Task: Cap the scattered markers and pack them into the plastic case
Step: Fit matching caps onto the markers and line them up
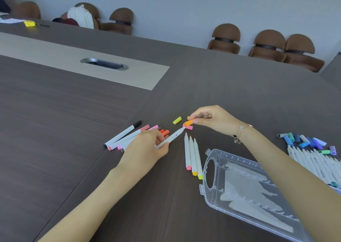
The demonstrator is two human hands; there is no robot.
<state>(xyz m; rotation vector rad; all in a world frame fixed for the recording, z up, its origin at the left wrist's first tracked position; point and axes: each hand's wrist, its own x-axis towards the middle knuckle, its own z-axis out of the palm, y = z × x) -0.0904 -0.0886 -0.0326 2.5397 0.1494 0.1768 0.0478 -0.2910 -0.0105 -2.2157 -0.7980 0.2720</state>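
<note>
Dark wood-grain surface [73,131] carries capped markers [129,134] at left. The left hand [147,147] grips an uncapped marker [170,138], tip toward the orange cap [189,122] pinched by the right hand [212,119]. Three uncapped markers [192,155] lie beside the clear case [249,192]; loose blue caps [306,141] sit far right.

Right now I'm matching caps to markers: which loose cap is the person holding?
The orange cap, pinched in the right hand. The yellow-green cap and pink cap lie on the table, untouched.
</note>
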